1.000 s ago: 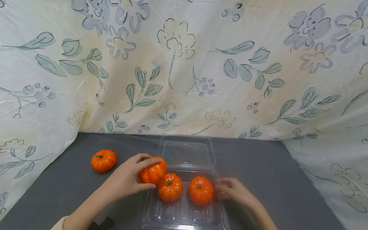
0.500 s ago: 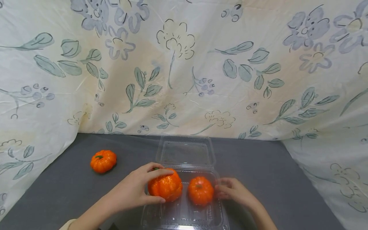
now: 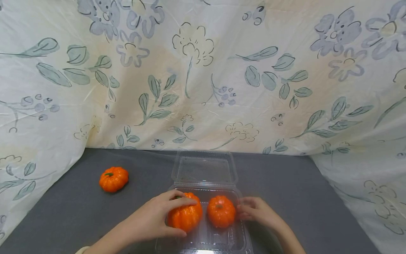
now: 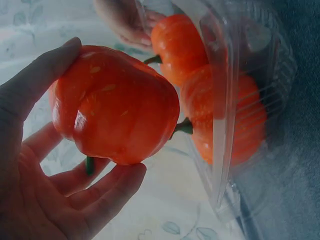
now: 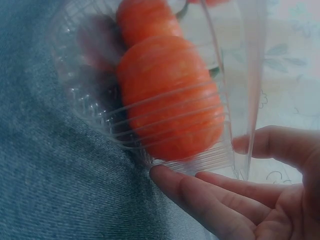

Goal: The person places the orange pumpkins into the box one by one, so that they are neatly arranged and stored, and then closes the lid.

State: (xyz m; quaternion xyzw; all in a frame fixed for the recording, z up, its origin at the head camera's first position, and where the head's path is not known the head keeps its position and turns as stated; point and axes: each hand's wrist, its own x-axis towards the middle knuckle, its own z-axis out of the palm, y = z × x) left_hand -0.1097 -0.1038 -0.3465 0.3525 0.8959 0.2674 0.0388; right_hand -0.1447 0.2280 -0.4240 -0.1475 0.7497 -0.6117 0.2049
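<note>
My left hand holds an orange toy pumpkin with a green stem, thumb on the near side and fingers over the far side. In the left wrist view this held pumpkin is apart from two others, one pumpkin nearer and another pumpkin farther, both in the clear plastic container. From the head, the held pumpkin hides the left one inside; the right pumpkin shows. My right hand grips the container's right side, thumb by the rim and fingers low outside.
The container's hinged lid lies folded back behind it. Another orange pumpkin sits on the dark grey tabletop at the far left. A floral cloth hangs behind and along both sides.
The left hand has carried its pumpkin rightward and toward the person, from the container's left edge to over the pumpkin in its left half. The right hand stays in place.
</note>
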